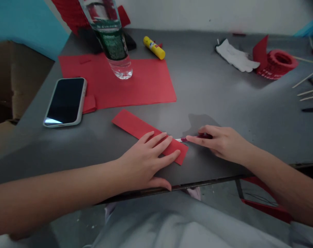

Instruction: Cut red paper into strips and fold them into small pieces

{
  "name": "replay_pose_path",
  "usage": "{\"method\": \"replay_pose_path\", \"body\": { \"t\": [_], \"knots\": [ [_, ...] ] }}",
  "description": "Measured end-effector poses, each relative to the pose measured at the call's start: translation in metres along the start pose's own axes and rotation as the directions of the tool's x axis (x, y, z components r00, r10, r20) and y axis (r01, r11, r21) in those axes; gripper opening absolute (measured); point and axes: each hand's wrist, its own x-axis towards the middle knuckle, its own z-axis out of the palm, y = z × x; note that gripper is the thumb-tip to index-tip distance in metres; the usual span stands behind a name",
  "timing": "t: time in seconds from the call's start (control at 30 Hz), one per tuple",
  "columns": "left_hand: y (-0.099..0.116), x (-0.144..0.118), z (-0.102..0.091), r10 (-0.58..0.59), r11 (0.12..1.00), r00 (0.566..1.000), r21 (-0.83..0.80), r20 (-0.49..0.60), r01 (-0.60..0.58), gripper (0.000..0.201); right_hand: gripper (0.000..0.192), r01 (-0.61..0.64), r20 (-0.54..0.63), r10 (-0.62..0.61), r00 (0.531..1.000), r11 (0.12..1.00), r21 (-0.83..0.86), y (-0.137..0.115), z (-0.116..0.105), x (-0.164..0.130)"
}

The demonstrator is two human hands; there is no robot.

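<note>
Down at the worktop's (223, 103) six o'clock edge lies a narrow red paper strip (135, 126), flat and angled; the left hand (148, 160) presses it open-fingered, while the right hand (220, 141) pinches a pen (183, 139) at its three o'clock end.
</note>
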Motion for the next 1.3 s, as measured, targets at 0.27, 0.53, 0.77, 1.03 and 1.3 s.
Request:
{"method": "replay_pose_path", "body": {
  "t": [0.27, 0.53, 0.77, 1.03, 1.3],
  "knots": [
    [0.001, 0.003, 0.001, 0.038, 0.997, 0.999, -0.067, 0.022, -0.037, 0.084, 0.049, -0.031, 0.019, 0.031, 0.999, 1.000, 0.002, -0.005, -0.007, -0.012],
    [0.009, 0.008, 0.009, -0.024, 0.999, 0.999, -0.047, -0.038, 0.023, 0.070, 0.050, -0.052, -0.015, 0.052, 0.999, 0.999, -0.010, -0.008, -0.002, -0.036],
    [0.010, 0.006, 0.007, -0.049, 0.999, 0.999, -0.025, -0.012, 0.049, 0.072, 0.051, -0.064, -0.038, 0.064, 0.997, 0.998, -0.009, -0.008, 0.000, -0.032],
    [0.010, 0.007, 0.008, -0.043, 0.999, 0.999, -0.028, 0.001, 0.043, 0.072, 0.054, -0.062, -0.044, 0.062, 0.997, 0.998, 0.008, -0.006, 0.004, -0.022],
    [0.008, 0.007, 0.007, -0.055, 0.998, 0.998, -0.020, -0.016, 0.054, 0.075, 0.054, -0.015, -0.042, 0.015, 0.999, 1.000, -0.007, -0.004, 0.005, -0.006]
  ]
}}
